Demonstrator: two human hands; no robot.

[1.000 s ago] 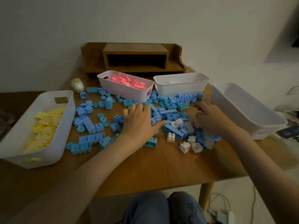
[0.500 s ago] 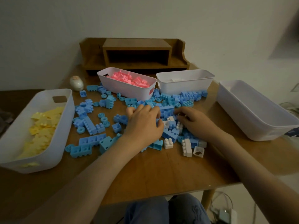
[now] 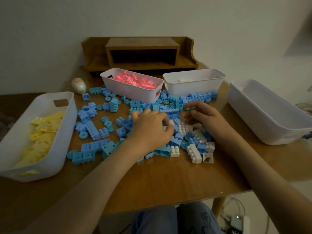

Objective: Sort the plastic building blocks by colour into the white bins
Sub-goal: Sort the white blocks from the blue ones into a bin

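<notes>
Left hand (image 3: pixel 150 130) grip curled down, cannot tell if pinching anything; right hand (image 3: pixel 206 115) grip loosely spread over white blocks (image 3: pixel 195 152), likely separating them from blue blocks (image 3: pixel 93 130).

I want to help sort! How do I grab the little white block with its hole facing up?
Pinch the near wall of the hollow white block from above, one finger inside, thumb outside. It lies open side up, with bare table in front.

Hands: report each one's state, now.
Left hand: curled over the blue blocks; grip cannot be told.
Right hand: open, fingers relaxed, nothing held.
</notes>
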